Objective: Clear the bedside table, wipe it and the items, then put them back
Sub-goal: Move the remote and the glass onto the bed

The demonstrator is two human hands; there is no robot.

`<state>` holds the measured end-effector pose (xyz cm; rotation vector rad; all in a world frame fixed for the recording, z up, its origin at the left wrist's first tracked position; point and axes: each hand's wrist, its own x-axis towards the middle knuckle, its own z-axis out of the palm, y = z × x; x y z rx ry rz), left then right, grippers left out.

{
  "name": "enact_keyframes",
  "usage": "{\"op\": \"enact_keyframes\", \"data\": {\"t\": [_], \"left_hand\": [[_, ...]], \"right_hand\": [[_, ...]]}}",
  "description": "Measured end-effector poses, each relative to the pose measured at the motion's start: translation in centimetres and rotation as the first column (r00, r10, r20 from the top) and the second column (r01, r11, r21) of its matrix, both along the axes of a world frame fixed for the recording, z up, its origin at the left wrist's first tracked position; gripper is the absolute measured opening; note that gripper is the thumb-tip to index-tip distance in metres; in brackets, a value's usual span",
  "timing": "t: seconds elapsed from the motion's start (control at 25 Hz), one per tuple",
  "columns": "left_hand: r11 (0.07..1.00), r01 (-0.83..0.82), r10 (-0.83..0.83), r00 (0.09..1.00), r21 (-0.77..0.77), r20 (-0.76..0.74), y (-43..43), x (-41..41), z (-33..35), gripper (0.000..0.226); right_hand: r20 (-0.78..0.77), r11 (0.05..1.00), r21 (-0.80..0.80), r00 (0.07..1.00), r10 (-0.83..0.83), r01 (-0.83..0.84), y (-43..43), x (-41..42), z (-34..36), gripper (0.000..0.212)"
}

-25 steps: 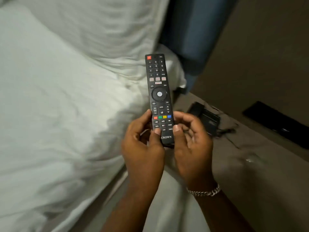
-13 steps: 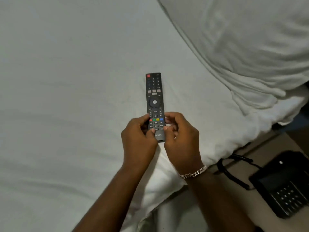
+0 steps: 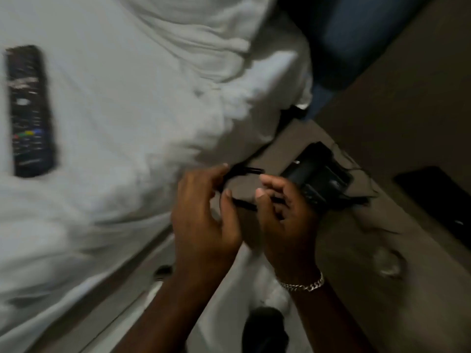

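Note:
The black TV remote lies face up on the white bed sheet at the far left, with no hand on it. My left hand and my right hand hover close together over the near edge of the brown bedside table, fingers curled and apart. A black cord loops just beyond my fingertips, and I do not see either hand gripping it. A black desk telephone sits on the table right behind my right hand. The frame is blurred by motion.
A flat black object lies at the table's far right. A small clear, shiny patch shows on the tabletop. A white pillow lies at the bed's head, with a blue panel behind it. Something dark is on the floor below.
Both hands have let go of the remote, which now lies on the bed. They have moved right to the bedside table, near the cord and telephone.

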<state>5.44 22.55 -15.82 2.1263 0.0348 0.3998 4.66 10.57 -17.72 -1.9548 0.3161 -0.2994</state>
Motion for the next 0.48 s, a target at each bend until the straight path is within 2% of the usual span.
{"op": "enact_keyframes", "data": {"t": [0.08, 0.16, 0.24, 0.32, 0.36, 0.4, 0.48], "left_hand": [[0.978, 0.193, -0.199, 0.977, -0.082, -0.079, -7.2, -2.0, -1.7, 0.030], [0.918, 0.344, -0.379, 0.907, -0.197, -0.182, -14.0, -4.0, -3.9, 0.036], [0.827, 0.499, -0.559, 0.776, -0.258, -0.291, -18.8, -5.7, -6.3, 0.051], [0.692, 0.666, -0.720, 0.617, -0.277, -0.318, -22.4, -7.2, -8.7, 0.068], [0.646, 0.718, -0.758, 0.566, -0.259, -0.325, -23.9, -7.7, -9.7, 0.072], [0.633, 0.739, -0.765, 0.551, -0.232, -0.332, -24.9, -8.1, -10.7, 0.072], [0.672, 0.716, -0.726, 0.585, -0.190, -0.361, -25.9, -8.8, -12.2, 0.064]], "right_hand": [[0.044, 0.991, -0.111, 0.996, -0.074, 0.078, -7.3, -2.3, -0.1, 0.017], [0.032, 0.958, -0.209, 0.980, -0.196, 0.198, -14.7, -4.8, -0.7, 0.017], [-0.068, 0.918, -0.274, 0.946, -0.316, 0.287, -20.0, -7.2, -1.5, 0.019], [-0.219, 0.903, -0.309, 0.902, -0.373, 0.298, -23.5, -9.3, -2.9, 0.020], [-0.285, 0.907, -0.331, 0.889, -0.358, 0.259, -24.6, -10.4, -3.9, 0.020], [-0.346, 0.922, -0.323, 0.880, -0.324, 0.212, -25.1, -11.1, -4.7, 0.023], [-0.451, 0.962, -0.218, 0.857, -0.248, 0.163, -25.0, -12.3, -5.6, 0.027]]}}
